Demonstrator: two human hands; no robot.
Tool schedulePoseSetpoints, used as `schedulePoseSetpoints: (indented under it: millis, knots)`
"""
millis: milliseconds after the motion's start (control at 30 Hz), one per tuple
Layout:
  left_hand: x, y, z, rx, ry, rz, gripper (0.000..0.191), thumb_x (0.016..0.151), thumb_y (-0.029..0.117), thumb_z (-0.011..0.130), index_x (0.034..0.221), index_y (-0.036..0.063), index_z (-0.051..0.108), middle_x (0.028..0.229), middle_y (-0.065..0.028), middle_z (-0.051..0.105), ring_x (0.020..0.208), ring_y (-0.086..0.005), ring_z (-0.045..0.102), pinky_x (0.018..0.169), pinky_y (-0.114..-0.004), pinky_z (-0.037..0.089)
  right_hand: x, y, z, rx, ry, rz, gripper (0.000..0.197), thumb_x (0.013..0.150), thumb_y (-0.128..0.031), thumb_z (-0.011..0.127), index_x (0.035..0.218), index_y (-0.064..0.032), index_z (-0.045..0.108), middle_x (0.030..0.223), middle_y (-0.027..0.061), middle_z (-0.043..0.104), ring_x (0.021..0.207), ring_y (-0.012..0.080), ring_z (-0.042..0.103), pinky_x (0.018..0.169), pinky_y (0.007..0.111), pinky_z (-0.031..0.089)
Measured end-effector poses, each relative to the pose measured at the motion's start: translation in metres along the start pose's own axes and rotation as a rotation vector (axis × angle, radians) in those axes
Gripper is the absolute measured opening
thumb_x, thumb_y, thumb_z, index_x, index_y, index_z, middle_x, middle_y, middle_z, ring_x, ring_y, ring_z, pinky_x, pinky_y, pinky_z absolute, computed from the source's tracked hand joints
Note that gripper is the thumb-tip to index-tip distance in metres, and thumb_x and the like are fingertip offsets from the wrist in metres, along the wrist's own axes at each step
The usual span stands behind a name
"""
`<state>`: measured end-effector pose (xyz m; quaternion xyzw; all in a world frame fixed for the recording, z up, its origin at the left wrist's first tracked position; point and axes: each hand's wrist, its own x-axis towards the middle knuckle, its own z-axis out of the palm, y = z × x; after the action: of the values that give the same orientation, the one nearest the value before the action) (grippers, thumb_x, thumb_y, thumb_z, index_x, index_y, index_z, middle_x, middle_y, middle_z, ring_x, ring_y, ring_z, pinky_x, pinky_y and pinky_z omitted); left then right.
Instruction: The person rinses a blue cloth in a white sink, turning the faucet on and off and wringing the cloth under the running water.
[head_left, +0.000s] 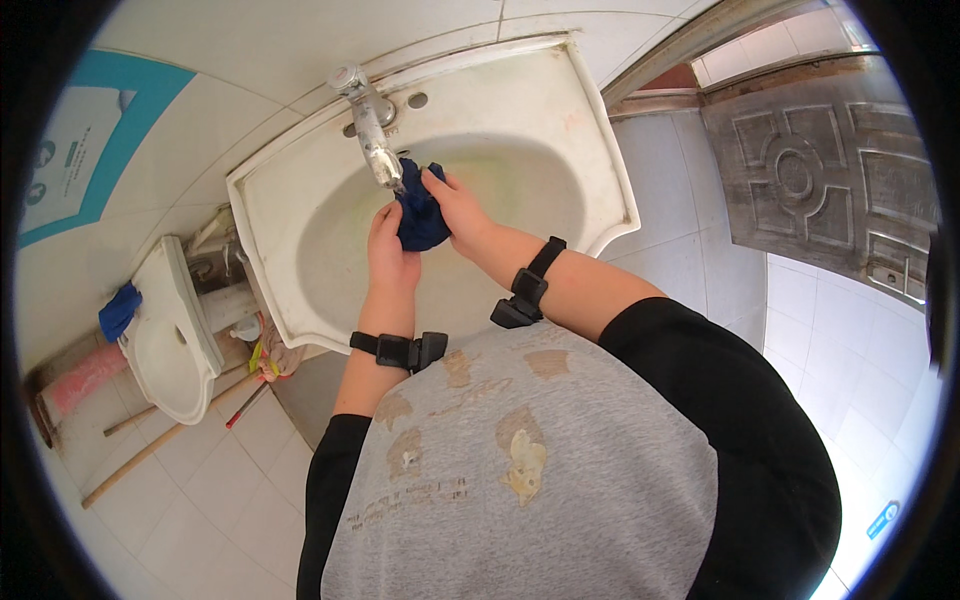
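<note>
A dark blue cloth (424, 217) is bunched between my two hands over the basin of a white ceramic sink (517, 292). My left hand (390, 244) grips the cloth's left side, its thumb near the tap's spout. On the other side, my right hand (459, 206) holds the cloth with the thumb on top and the fingers hidden behind it. The worn chrome tap (375, 142) reaches out just above the cloth, its spout close to the cloth's upper edge. Whether water is running is hard to make out.
A second, smaller white basin (169, 337) stands to the left with a blue cloth (120, 311) on its rim. Below it, wooden poles (161, 442) lean near the tiled floor. At the right is a grey panelled door (795, 172).
</note>
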<state>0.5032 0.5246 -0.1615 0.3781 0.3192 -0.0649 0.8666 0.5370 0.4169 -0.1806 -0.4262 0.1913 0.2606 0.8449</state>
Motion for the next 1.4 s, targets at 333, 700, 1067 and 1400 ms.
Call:
schedulePoseSetpoints:
  millis: [333, 700, 1067, 1400]
  knots:
    - [-0.002, -0.011, 0.019, 0.251, -0.01, 0.198, 0.045, 0.093, 0.025, 0.042, 0.127, -0.0011, 0.031, 0.12, -0.0131, 0.046, 0.105, -0.0196, 0.05, 0.086, -0.029, 0.043, -0.001, -0.002, 0.021, -0.287, 0.055, -0.216, 0.035, 0.079, -0.026, 0.058, 0.1, 0.0019, 0.055, 0.088, 0.0136, 0.062, 0.079, 0.0214, 0.058, 0.072, 0.032, 0.046]
    - [0.013, -0.017, 0.022, 0.421, 0.22, 0.364, 0.029, 0.088, 0.029, 0.051, 0.09, 0.0005, 0.049, 0.076, -0.0073, 0.055, 0.062, -0.0129, 0.052, 0.053, -0.027, 0.044, -0.005, -0.009, 0.034, -0.619, 0.358, -0.148, 0.045, 0.075, -0.038, 0.055, 0.09, 0.0041, 0.055, 0.09, 0.0249, 0.059, 0.083, 0.037, 0.057, 0.076, 0.04, 0.044]
    - [0.019, -0.005, 0.03, 1.02, 0.237, 0.424, 0.032, 0.08, 0.03, 0.056, 0.082, -0.0021, 0.053, 0.073, -0.0096, 0.058, 0.066, -0.0166, 0.053, 0.062, -0.031, 0.043, 0.009, -0.002, 0.026, -0.542, 0.519, -0.119, 0.036, 0.075, -0.031, 0.049, 0.081, 0.0026, 0.058, 0.079, 0.0234, 0.06, 0.077, 0.0384, 0.057, 0.072, 0.042, 0.043]
    - [0.016, -0.002, 0.033, 1.014, 0.249, 0.427, 0.037, 0.078, 0.034, 0.055, 0.08, -0.0023, 0.056, 0.074, -0.0161, 0.059, 0.068, -0.0245, 0.055, 0.064, -0.034, 0.043, 0.008, -0.002, 0.024, -0.497, 0.498, -0.119, 0.036, 0.073, -0.031, 0.05, 0.078, 0.0034, 0.059, 0.078, 0.0256, 0.059, 0.074, 0.0393, 0.056, 0.071, 0.041, 0.044]
